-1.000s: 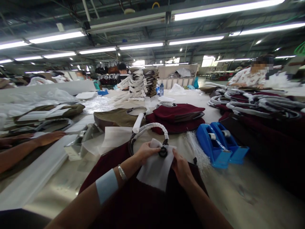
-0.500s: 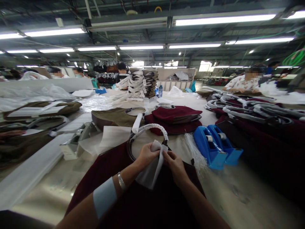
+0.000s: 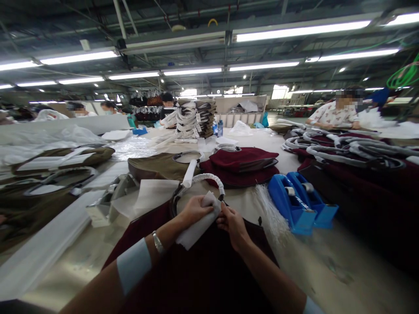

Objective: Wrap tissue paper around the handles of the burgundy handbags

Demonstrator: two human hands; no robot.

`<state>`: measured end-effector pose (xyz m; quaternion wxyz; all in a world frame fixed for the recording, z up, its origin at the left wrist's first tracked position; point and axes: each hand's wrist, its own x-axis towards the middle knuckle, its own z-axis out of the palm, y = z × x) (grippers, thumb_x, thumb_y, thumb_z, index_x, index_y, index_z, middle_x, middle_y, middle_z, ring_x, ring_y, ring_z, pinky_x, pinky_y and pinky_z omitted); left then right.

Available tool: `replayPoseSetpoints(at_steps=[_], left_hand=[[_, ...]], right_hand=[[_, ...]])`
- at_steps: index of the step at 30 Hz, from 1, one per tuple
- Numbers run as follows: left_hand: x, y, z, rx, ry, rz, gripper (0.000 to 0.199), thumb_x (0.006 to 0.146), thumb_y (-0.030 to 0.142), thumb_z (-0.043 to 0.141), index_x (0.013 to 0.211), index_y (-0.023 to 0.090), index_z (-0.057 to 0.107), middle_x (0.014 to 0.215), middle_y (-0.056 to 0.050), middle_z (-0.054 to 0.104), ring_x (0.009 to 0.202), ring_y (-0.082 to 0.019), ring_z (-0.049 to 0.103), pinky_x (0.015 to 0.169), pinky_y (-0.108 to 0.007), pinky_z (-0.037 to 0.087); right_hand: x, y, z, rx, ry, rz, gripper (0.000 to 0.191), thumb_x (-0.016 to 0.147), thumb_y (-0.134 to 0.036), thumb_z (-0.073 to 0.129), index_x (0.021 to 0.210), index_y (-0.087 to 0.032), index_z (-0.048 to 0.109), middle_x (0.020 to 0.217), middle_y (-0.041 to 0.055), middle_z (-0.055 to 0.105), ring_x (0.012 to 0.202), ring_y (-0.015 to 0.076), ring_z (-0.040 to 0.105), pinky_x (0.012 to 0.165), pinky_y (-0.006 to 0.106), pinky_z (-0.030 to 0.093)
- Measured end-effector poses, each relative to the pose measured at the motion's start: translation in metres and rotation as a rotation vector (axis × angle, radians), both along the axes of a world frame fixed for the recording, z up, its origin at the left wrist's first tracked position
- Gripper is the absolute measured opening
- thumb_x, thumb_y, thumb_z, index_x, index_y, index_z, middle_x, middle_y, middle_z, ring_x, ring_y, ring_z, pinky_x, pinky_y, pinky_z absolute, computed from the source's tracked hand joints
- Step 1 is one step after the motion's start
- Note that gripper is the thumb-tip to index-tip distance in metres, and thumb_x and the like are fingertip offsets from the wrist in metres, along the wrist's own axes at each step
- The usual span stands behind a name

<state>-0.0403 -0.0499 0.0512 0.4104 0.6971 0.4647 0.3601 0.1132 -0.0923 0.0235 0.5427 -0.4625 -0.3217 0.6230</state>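
Note:
A dark maroon bag (image 3: pixel 196 270) lies in front of me, its ring-shaped handle (image 3: pixel 209 176) partly wrapped in white material. My left hand (image 3: pixel 195 210) pinches a white foam sheet (image 3: pixel 196 231) at the right side of the handle. Close beside it, my right hand (image 3: pixel 231 221) has its fingers closed at the sheet's right edge, by the handle's lower end; what lies between those fingertips is too small to make out. A white roll-like piece (image 3: pixel 189 173) rests against the handle's left top.
Blue tape dispensers (image 3: pixel 291 205) stand to the right beside thin white strands (image 3: pixel 270 213). A pale dispenser (image 3: pixel 109 198) is at left. Maroon bags (image 3: pixel 242 161) and an olive bag (image 3: pixel 157 165) lie beyond. People sit across the tables.
Both hands have shifted slightly left with the white sheet, which now hangs further left and lies more folded round the handle. The view has moved a little.

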Motion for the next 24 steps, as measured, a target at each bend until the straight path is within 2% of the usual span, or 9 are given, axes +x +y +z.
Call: replayPoseSetpoints(at_steps=[4,8,11,15,18,21,24], left_hand=[[-0.002,0.002,0.004,0.105,0.145,0.009,0.014,0.07,0.024,0.065,0.077,0.013,0.071,0.071,-0.001,0.069,0.068,-0.018,0.06,0.062,-0.024,0.043],[0.01,-0.015,0.005,0.196,0.265,0.089,0.015,0.076,0.02,0.057,0.078,0.016,0.071,0.071,-0.002,0.069,0.068,-0.019,0.062,0.062,-0.024,0.04],[0.027,-0.033,0.0,0.241,0.309,0.236,0.022,0.082,0.019,0.052,0.09,0.02,0.072,0.08,-0.006,0.073,0.074,-0.022,0.065,0.068,-0.027,0.042],[0.049,-0.049,-0.009,0.212,0.324,0.412,0.027,0.087,0.017,0.049,0.102,0.021,0.071,0.092,-0.013,0.073,0.086,-0.026,0.067,0.081,-0.032,0.045],[0.057,-0.054,-0.012,0.218,0.308,0.401,0.035,0.086,0.011,0.046,0.113,0.02,0.067,0.11,-0.015,0.07,0.104,-0.029,0.064,0.094,-0.038,0.044],[0.059,-0.057,-0.014,0.246,0.309,0.362,0.046,0.083,0.006,0.045,0.125,0.017,0.061,0.132,-0.016,0.059,0.125,-0.03,0.052,0.107,-0.044,0.037],[0.061,-0.06,-0.016,0.27,0.388,0.317,0.057,0.08,0.002,0.043,0.135,0.012,0.052,0.144,-0.018,0.046,0.134,-0.03,0.042,0.111,-0.045,0.034]], right_hand=[[-0.003,0.005,-0.008,0.05,-0.083,-0.026,0.038,0.066,-0.05,0.075,0.066,-0.018,0.055,0.056,-0.0045,0.05,0.048,0.0077,0.046,0.043,0.019,0.034],[-0.008,0.008,-0.023,0.146,-0.241,-0.129,0.04,0.071,-0.055,0.068,0.063,-0.019,0.053,0.049,-0.0053,0.048,0.045,0.0088,0.042,0.043,0.022,0.031],[-0.009,0.008,-0.028,0.213,-0.295,-0.172,0.04,0.074,-0.056,0.065,0.062,-0.02,0.052,0.05,-0.0055,0.048,0.047,0.0093,0.04,0.045,0.023,0.032],[-0.006,0.004,-0.027,0.26,-0.274,-0.168,0.036,0.076,-0.052,0.065,0.065,-0.019,0.053,0.058,-0.0048,0.05,0.054,0.0098,0.041,0.051,0.023,0.034],[-0.004,0.001,-0.024,0.254,-0.221,-0.133,0.034,0.076,-0.049,0.066,0.066,-0.019,0.053,0.059,-0.0049,0.05,0.055,0.0101,0.042,0.053,0.023,0.035],[-0.002,0.0,-0.022,0.236,-0.141,-0.108,0.033,0.075,-0.048,0.067,0.067,-0.019,0.052,0.059,-0.0053,0.05,0.055,0.0102,0.043,0.053,0.023,0.036],[0.0,0.0,-0.022,0.202,-0.076,-0.107,0.034,0.072,-0.049,0.07,0.068,-0.019,0.053,0.059,-0.0053,0.051,0.053,0.0101,0.043,0.052,0.023,0.035]])
